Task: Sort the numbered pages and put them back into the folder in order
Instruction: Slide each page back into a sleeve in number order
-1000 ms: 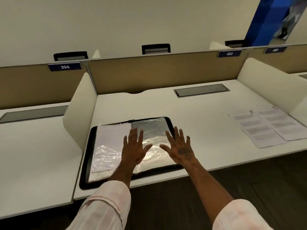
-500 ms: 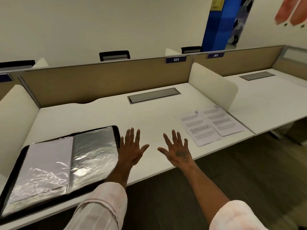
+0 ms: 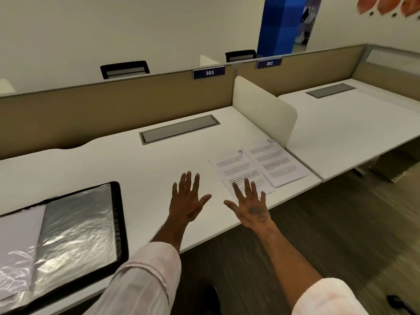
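With fingers spread and holding nothing, the left hand (image 3: 187, 201) has the open black folder (image 3: 120, 223) of shiny plastic sleeves to its left, while the right hand (image 3: 250, 206) reaches white printed page 9 (image 3: 234, 165), with page 10 (image 3: 280, 163) beyond.

A white tabletop (image 3: 113, 160) fills the middle, with a grey hatch (image 3: 179, 130) set flush at 12 o'clock. Behind it runs a tan partition (image 3: 91, 114) bearing a plate marked 303 (image 3: 209, 72) and a plate marked 302 (image 3: 269, 63). At 2 o'clock a white divider (image 3: 266, 110) stands upright beside a second tabletop (image 3: 352, 123). A black chair back (image 3: 125, 69) shows at 11, a blue column (image 3: 284, 23) at 1.
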The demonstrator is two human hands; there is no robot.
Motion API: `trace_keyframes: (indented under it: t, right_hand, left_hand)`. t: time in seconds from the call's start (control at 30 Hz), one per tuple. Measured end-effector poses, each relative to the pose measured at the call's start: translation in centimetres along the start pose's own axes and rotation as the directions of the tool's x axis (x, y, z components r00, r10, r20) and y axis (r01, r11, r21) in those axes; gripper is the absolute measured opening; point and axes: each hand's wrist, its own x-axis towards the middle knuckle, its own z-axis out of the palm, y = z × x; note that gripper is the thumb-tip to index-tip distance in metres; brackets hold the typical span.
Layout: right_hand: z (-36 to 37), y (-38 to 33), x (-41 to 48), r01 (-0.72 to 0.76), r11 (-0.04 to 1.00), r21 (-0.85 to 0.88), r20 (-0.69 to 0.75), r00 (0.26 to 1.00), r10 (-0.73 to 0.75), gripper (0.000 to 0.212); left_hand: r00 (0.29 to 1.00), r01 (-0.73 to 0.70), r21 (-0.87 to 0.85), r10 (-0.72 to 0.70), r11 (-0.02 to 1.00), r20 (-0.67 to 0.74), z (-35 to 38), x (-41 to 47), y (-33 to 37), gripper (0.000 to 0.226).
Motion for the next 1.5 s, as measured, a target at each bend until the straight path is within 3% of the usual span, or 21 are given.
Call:
trace_keyframes:
  t: [0.17,0.43,0.63,0.77,0.9,1.0,1.07,1.17,1.27,1.37,1.43,1.5]
  right_hand:
    - [1.1,3.7,4.8,-0.016,0.999,0.027,0.040,0.999,0.015,0.081]
    - [3.4,8.0,12.9,-0.050,0.997,0.062,0.088,0.995,0.044,0.102]
    - [3.5,10.4,17.2,0.018,0.998,0.067,0.108,0.994,-0.025,0.111]
    - [4.3,11.9,19.8,0.083,0.994,0.067,0.235,0.967,-0.096,0.104]
    - [7.8,13.5,21.8,0.129,0.991,0.040,0.309,0.941,-0.135,0.083]
    - [7.1,13.4,22.1,0.208,0.978,0.019,0.288,0.936,-0.204,0.091]
    - [6.7,13.2,22.5,0.276,0.960,0.044,0.364,0.891,-0.273,0.100]
    - [7.0,12.4,22.9,0.320,0.947,0.041,0.323,0.892,-0.315,0.099]
    - [8.0,11.3,23.0,0.329,0.944,0.035,0.343,0.883,-0.321,0.080]
    - [8.0,10.0,22.8,0.333,0.942,0.046,0.311,0.891,-0.330,0.077]
    - [7.6,9.6,22.9,0.292,0.953,0.085,0.291,0.907,-0.304,0.080]
    - [6.7,9.5,23.4,0.223,0.967,0.123,0.264,0.932,-0.248,0.068]
  left_hand:
    - [1.000,-0.017,0.005,0.017,1.000,0.016,1.9,5.8,2.1,0.083]
    - [0.996,-0.038,0.009,0.037,0.999,0.082,5.4,14.3,4.4,0.106]
    - [0.989,-0.040,0.020,0.037,0.999,0.142,7.1,17.5,6.8,0.098]
    - [0.984,-0.014,-0.013,0.016,1.000,0.178,9.0,18.7,8.6,0.104]
    - [0.970,0.105,-0.003,-0.102,0.994,0.222,10.6,19.3,9.9,0.113]
    - [0.942,0.171,0.033,-0.173,0.985,0.288,11.4,19.1,10.7,0.116]
    - [0.922,0.227,0.044,-0.230,0.973,0.313,11.5,18.9,11.0,0.116]
    - [0.882,0.325,0.051,-0.322,0.944,0.343,11.3,18.2,10.9,0.087]
    - [0.850,0.396,0.032,-0.380,0.918,0.366,11.0,17.5,10.0,0.077]
    - [0.833,0.439,0.027,-0.418,0.898,0.361,10.7,17.3,9.2,0.077]
    - [0.825,0.486,-0.001,-0.458,0.874,0.331,10.4,17.4,9.1,0.079]
    - [0.805,0.572,-0.082,-0.539,0.816,0.248,10.4,17.5,9.6,0.083]
